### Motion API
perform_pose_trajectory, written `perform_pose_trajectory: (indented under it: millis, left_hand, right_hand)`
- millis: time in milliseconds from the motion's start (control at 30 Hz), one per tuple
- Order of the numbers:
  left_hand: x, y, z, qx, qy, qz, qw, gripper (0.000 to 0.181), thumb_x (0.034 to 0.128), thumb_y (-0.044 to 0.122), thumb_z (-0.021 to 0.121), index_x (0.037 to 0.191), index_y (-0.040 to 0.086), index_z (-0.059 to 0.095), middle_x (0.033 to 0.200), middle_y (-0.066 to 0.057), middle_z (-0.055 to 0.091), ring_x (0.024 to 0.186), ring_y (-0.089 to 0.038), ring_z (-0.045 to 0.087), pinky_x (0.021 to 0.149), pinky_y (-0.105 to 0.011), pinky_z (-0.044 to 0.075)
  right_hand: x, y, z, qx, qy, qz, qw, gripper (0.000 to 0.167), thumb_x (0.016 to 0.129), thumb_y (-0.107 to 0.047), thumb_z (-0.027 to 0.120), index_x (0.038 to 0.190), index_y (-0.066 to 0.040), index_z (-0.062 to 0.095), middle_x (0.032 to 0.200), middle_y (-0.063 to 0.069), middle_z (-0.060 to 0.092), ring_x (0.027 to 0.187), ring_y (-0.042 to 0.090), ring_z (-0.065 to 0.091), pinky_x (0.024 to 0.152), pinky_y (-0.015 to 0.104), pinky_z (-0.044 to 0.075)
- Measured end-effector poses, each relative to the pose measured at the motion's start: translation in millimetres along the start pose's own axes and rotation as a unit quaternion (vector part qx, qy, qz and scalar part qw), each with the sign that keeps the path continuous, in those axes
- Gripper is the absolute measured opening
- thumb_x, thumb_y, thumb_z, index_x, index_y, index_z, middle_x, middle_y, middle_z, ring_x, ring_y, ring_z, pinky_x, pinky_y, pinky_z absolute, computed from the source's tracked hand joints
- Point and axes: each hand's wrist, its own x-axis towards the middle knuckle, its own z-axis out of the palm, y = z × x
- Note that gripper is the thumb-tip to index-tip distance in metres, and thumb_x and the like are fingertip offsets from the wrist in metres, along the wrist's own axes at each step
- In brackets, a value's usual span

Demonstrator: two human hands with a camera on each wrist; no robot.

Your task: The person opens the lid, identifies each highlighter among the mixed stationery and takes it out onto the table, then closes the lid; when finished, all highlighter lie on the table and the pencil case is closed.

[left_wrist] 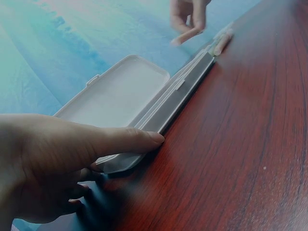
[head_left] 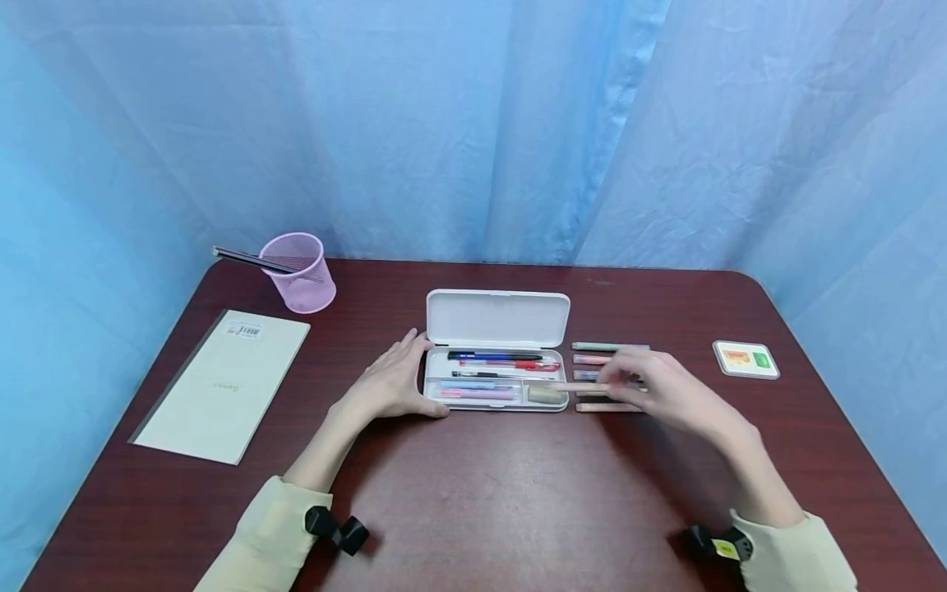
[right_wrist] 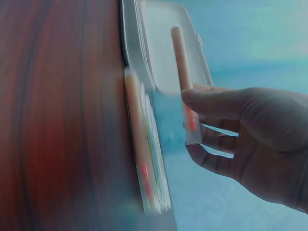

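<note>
An opened white pencil case (head_left: 497, 321) stands mid-table with its lid tilted back. Several pens (head_left: 481, 394) and a beige block-like item (head_left: 545, 395) lie inside. My left hand (head_left: 392, 378) holds the case's left end, the thumb along its front wall and the fingers by the back corner. In the right wrist view, my right hand (right_wrist: 231, 120) pinches a peach pen (right_wrist: 180, 57) with a clear end showing orange-red. The pen is raised above the case's right end in that view. Beside the case lies a row of coloured pens (head_left: 602, 408), partly hidden under my right hand.
At the back left a pink mesh pen cup (head_left: 307, 288) holds dark pencils (head_left: 247, 260). A cream notebook (head_left: 222, 386) lies at the left. On the right is a small flat case (head_left: 746, 360) with orange and green patches. Blue curtains (head_left: 444, 131) surround the table.
</note>
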Motion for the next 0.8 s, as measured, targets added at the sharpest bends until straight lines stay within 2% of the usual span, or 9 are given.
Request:
perform_pose_trajectory:
  millis: [133, 267, 500, 800]
  left_hand:
    - [0.2, 0.3, 0.3, 0.0, -0.001, 0.0, 1.0, 0.098, 0.0683, 0.045, 0.092, 0.146, 0.007, 0.044, 0.165, -0.017, 0.035, 0.161, -0.034, 0.021, 0.132, -0.051, 0.023]
    - [-0.2, 0.4, -0.2, 0.002, 0.001, 0.001, 1.0, 0.098, 0.0682, 0.044, 0.092, 0.145, 0.007, 0.045, 0.165, -0.016, 0.036, 0.161, -0.034, 0.021, 0.132, -0.05, 0.023]
    - [0.1, -0.2, 0.0, 0.001, 0.004, 0.004, 1.0, 0.097, 0.0678, 0.044, 0.092, 0.144, 0.008, 0.045, 0.163, -0.015, 0.038, 0.16, -0.035, 0.022, 0.132, -0.051, 0.024]
    - [1.0, -0.6, 0.5, 0.001, 0.004, 0.002, 1.0, 0.097, 0.0676, 0.045, 0.092, 0.144, 0.008, 0.045, 0.163, -0.015, 0.038, 0.16, -0.035, 0.022, 0.131, -0.052, 0.025]
  right_hand:
    - [-18.3, 13, -7, -0.001, -0.018, 0.02, 0.9996, 0.028, 0.086, -0.004, 0.08, 0.094, -0.03, 0.072, 0.09, -0.017, 0.068, 0.081, -0.005, 0.058, 0.07, 0.025, 0.055]
    - [-28.3, 18, -11, -0.001, -0.034, 0.028, 0.999, 0.029, 0.087, -0.004, 0.079, 0.092, -0.032, 0.071, 0.089, -0.019, 0.067, 0.08, -0.005, 0.057, 0.068, 0.024, 0.054]
    - [-31.6, 18, -13, -0.008, -0.059, 0.043, 0.9973, 0.029, 0.086, -0.006, 0.08, 0.091, -0.033, 0.072, 0.092, -0.018, 0.066, 0.079, -0.005, 0.057, 0.067, 0.024, 0.052]
    - [-30.0, 15, -8, -0.019, -0.067, 0.051, 0.9963, 0.03, 0.084, -0.005, 0.081, 0.089, -0.033, 0.073, 0.092, -0.017, 0.064, 0.079, -0.003, 0.057, 0.068, 0.024, 0.052]
